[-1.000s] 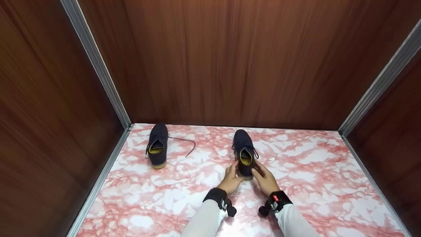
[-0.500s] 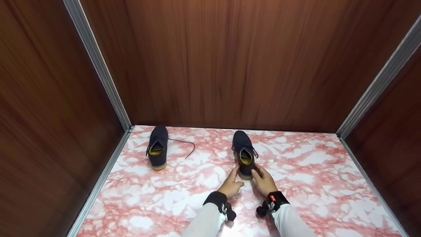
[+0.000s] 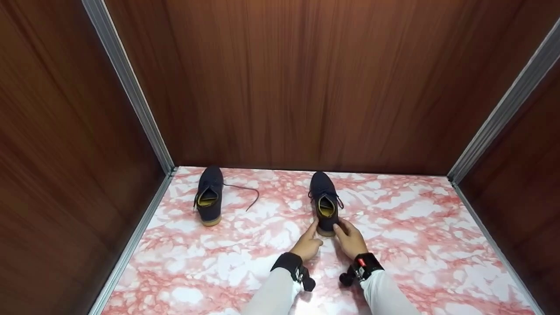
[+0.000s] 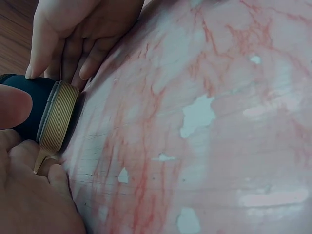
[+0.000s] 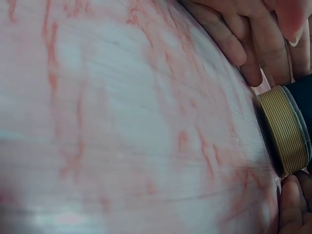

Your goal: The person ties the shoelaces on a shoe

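A dark navy lace-up shoe (image 3: 321, 190) with a yellow lining stands on the floor, toe toward the back wall, its ribbed tan sole (image 4: 58, 117) showing in both wrist views. My left hand (image 3: 307, 243) is at the left of its heel, index finger extended along the side and thumb lifted off behind. On the heel's right, my right hand (image 3: 351, 239) touches the upper with its thumb, the other fingers lying straight along that side. A matching shoe (image 3: 210, 192) stands farther left, one lace (image 3: 247, 189) trailing to its right.
Pink-and-white marbled flooring (image 3: 210, 271) spreads around the shoes. A brown wood-grain back wall (image 3: 280, 87) closes off the far side, with similar panels at left and right. Grey metal strips (image 3: 131, 83) run along the corners.
My left thumb has drawn back from the heel, and the left fingers have slid back slightly along its side. The right hand stays at the heel. Both shoes stand nearly where they were.
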The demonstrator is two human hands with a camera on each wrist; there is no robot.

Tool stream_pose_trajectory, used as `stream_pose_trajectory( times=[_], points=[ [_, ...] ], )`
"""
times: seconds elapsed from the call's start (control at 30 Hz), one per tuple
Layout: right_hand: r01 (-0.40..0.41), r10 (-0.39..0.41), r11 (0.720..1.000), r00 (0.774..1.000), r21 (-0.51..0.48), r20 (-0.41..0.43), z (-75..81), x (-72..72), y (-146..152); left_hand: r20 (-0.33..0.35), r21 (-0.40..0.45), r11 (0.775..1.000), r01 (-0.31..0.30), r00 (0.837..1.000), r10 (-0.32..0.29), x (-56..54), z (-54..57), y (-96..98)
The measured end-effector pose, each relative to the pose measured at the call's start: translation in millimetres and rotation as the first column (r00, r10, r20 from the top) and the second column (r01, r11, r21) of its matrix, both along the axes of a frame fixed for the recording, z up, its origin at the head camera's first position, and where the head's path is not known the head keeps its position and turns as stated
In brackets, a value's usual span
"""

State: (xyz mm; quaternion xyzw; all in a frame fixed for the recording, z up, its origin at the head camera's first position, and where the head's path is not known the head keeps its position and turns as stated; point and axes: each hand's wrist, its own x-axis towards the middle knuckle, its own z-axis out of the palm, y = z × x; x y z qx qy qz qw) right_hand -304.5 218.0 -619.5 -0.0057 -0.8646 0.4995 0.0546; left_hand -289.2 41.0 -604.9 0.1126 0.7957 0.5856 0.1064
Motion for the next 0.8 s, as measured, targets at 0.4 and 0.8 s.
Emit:
stream_pose_trajectory(
  times=[0.4,0.8],
  points=[
    [-0.002,0.005,0.998,0.999,-0.069,0.051,-3.6,-2.6,6,-0.002,0.016,1.000,-0.010,1.000,0.010,-2.3,-5.2,-1.4],
    [-0.004,0.012,0.990,0.998,-0.142,0.055,0.5,4.3,5,-0.020,0.075,0.997,-0.032,0.999,0.034,1.4,-6.4,-10.7]
  ],
)
